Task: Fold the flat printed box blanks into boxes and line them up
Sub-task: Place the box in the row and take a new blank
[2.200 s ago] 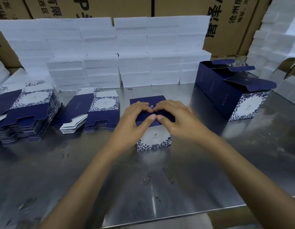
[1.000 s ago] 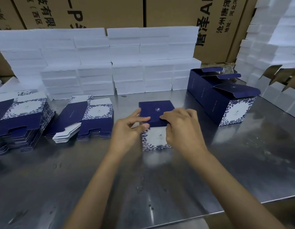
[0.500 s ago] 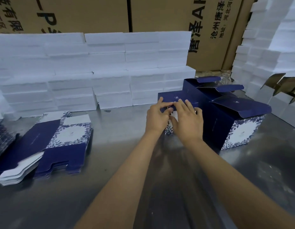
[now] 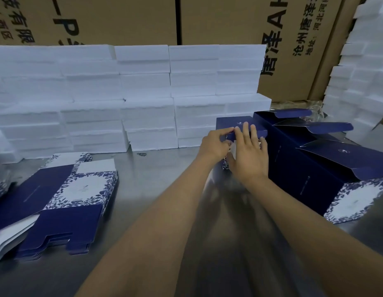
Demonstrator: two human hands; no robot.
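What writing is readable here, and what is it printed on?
"唐泽" with "A" beside it, running sideways: right cardboard carton.
"沧州唐泽" and "地址:河北河", smaller: same carton.
"有限", "西区", "-P": left cardboard carton, cut off.
Fine line of print on the flat blanks and the folded boxes: too small to read.
Small emblem on the held box: no legible words.

A scuffed, reflective grey metal tabletop (image 4: 165,174) fills the foreground; stacked white foam blocks (image 4: 143,93) stand at twelve o'clock, tall brown printed cartons (image 4: 218,20) behind.
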